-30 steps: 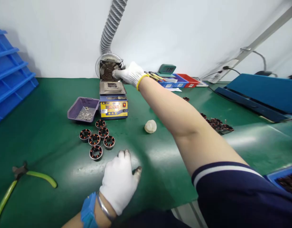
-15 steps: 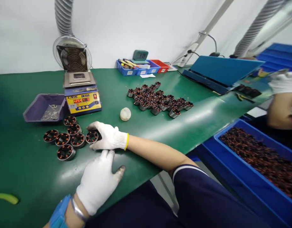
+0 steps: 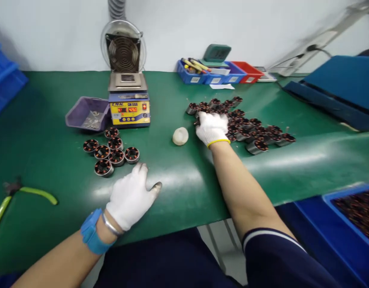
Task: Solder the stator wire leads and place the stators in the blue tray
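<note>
My left hand [image 3: 132, 198], in a white glove with darkened tips, rests on the green bench with its thumb spread away from the fingers. It holds nothing and lies just below a small group of motor stators [image 3: 116, 157], dark rings with copper windings. Farther right, my gloved right hand [image 3: 213, 127] reaches into a larger cluster of motor stators [image 3: 256, 147]. Its fingers curl down around a stator at the cluster's left side; the fingertips are partly hidden. Between the two groups sits a round whitish pot [image 3: 180, 136].
A solder pot with a lit display [image 3: 129, 110] stands behind the left group, a fan above it. Beside it is a purple tray [image 3: 79, 114]. Green-handled cutters [image 3: 37, 192] lie at left. Small bins [image 3: 212, 78] line the back; a blue crate [image 3: 334, 200] is lower right.
My right hand has left a stator at the right of the small group and moved right to the larger cluster. My left hand stays on the bench. The view has swung left.
</note>
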A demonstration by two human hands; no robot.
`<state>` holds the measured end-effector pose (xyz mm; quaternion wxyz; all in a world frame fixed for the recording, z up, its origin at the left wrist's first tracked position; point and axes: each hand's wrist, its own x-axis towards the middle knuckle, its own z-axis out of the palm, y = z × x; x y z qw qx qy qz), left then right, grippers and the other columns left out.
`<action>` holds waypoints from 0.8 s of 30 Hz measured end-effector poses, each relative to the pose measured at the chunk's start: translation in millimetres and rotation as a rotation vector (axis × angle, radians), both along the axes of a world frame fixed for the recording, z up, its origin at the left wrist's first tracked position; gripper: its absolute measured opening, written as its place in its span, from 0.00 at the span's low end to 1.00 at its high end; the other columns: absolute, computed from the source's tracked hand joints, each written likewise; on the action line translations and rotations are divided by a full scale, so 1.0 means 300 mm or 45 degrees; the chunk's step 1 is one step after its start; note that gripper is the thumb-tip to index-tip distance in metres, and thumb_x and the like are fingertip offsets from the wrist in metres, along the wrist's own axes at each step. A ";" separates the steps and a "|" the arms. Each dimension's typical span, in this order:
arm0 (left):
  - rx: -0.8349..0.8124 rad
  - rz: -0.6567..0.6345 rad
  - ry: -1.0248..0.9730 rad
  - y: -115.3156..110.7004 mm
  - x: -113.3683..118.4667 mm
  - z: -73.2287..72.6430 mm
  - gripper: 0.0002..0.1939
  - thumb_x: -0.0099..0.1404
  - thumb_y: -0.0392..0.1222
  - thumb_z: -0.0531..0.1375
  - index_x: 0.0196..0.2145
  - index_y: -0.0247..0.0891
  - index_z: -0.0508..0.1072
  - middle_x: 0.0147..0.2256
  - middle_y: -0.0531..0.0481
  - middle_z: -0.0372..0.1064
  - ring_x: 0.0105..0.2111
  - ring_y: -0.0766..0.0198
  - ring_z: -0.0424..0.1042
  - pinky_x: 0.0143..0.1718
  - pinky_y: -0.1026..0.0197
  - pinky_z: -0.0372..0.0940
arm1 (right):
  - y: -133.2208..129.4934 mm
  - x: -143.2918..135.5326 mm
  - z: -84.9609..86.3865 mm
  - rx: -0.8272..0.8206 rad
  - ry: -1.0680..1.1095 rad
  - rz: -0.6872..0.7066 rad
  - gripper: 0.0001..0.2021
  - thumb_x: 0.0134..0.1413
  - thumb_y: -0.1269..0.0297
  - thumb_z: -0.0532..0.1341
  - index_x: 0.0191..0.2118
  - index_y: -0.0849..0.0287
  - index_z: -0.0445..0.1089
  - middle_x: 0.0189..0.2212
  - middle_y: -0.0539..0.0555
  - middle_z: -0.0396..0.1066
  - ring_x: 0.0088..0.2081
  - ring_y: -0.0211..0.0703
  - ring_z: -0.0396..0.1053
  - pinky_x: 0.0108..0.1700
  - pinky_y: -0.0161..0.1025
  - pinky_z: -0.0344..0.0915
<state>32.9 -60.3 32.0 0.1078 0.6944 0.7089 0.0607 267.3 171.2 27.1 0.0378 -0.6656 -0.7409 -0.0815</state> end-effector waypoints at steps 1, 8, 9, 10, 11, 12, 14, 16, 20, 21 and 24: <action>0.015 0.007 -0.061 0.001 -0.001 0.000 0.28 0.69 0.54 0.57 0.60 0.36 0.69 0.61 0.37 0.69 0.48 0.47 0.78 0.45 0.51 0.73 | 0.002 0.001 -0.001 0.003 0.010 -0.015 0.22 0.59 0.65 0.55 0.58 0.63 0.69 0.50 0.69 0.74 0.56 0.65 0.66 0.63 0.65 0.48; -0.044 0.230 -1.417 0.019 -0.017 0.009 0.26 0.66 0.56 0.58 0.53 0.34 0.73 0.49 0.37 0.77 0.37 0.56 0.78 0.36 0.55 0.73 | -0.148 -0.044 0.149 0.214 0.654 0.266 0.27 0.56 0.62 0.60 0.61 0.60 0.67 0.54 0.65 0.73 0.55 0.59 0.70 0.61 0.59 0.62; -0.156 0.275 -1.685 0.021 -0.022 0.011 0.30 0.66 0.61 0.57 0.54 0.34 0.71 0.49 0.36 0.77 0.32 0.59 0.77 0.29 0.58 0.71 | -0.201 -0.066 0.163 0.173 0.862 0.436 0.28 0.56 0.62 0.61 0.62 0.60 0.66 0.54 0.63 0.74 0.53 0.56 0.72 0.58 0.56 0.67; -0.285 0.312 -1.929 0.023 -0.027 0.014 0.33 0.65 0.66 0.56 0.55 0.35 0.69 0.48 0.36 0.77 0.28 0.61 0.75 0.24 0.59 0.68 | -0.256 -0.093 0.170 0.088 1.042 0.629 0.28 0.55 0.61 0.63 0.62 0.59 0.65 0.53 0.61 0.75 0.51 0.53 0.74 0.55 0.53 0.71; -0.407 0.336 -2.131 0.024 -0.032 0.015 0.36 0.64 0.69 0.55 0.55 0.35 0.68 0.46 0.37 0.77 0.25 0.62 0.74 0.21 0.61 0.65 | -0.312 -0.122 0.170 -0.021 1.170 0.824 0.28 0.55 0.59 0.65 0.61 0.58 0.66 0.52 0.59 0.75 0.49 0.51 0.76 0.52 0.50 0.73; -0.493 0.351 -2.284 0.025 -0.035 0.017 0.37 0.63 0.71 0.55 0.53 0.35 0.69 0.42 0.39 0.78 0.22 0.63 0.73 0.19 0.62 0.63 | -0.364 -0.153 0.165 -0.127 1.221 1.010 0.26 0.55 0.59 0.66 0.59 0.57 0.68 0.50 0.57 0.76 0.47 0.49 0.77 0.49 0.47 0.75; -0.520 0.393 -2.452 0.025 -0.038 0.017 0.33 0.62 0.70 0.58 0.45 0.35 0.73 0.32 0.45 0.77 0.20 0.64 0.70 0.17 0.64 0.61 | -0.443 -0.212 0.143 -0.236 1.188 1.266 0.22 0.58 0.61 0.65 0.57 0.56 0.70 0.50 0.56 0.77 0.48 0.47 0.77 0.49 0.43 0.76; -0.359 0.461 -2.497 0.025 -0.035 0.015 0.26 0.64 0.65 0.62 0.38 0.36 0.74 0.27 0.49 0.73 0.19 0.67 0.68 0.17 0.66 0.60 | -0.478 -0.255 0.115 -0.102 1.142 1.371 0.19 0.60 0.62 0.65 0.56 0.57 0.70 0.52 0.58 0.76 0.54 0.49 0.74 0.56 0.47 0.73; -0.008 0.550 -2.477 0.025 -0.023 0.000 0.22 0.63 0.61 0.66 0.37 0.37 0.75 0.29 0.50 0.73 0.22 0.68 0.69 0.20 0.66 0.63 | -0.461 -0.280 0.072 0.369 1.069 1.393 0.15 0.58 0.61 0.67 0.50 0.57 0.71 0.44 0.58 0.78 0.56 0.55 0.72 0.64 0.60 0.63; 0.022 0.551 -2.473 0.025 -0.019 -0.006 0.22 0.63 0.61 0.66 0.38 0.37 0.75 0.29 0.51 0.73 0.22 0.67 0.70 0.21 0.66 0.64 | -0.453 -0.278 0.066 0.426 1.029 1.405 0.12 0.59 0.64 0.66 0.48 0.56 0.72 0.42 0.56 0.78 0.54 0.54 0.74 0.64 0.61 0.62; 0.046 0.573 -2.502 0.022 -0.010 -0.016 0.21 0.64 0.60 0.65 0.39 0.37 0.75 0.30 0.50 0.73 0.23 0.67 0.70 0.22 0.66 0.66 | -0.447 -0.272 0.064 0.535 0.937 1.406 0.06 0.61 0.68 0.63 0.44 0.55 0.71 0.37 0.52 0.78 0.48 0.49 0.76 0.63 0.59 0.61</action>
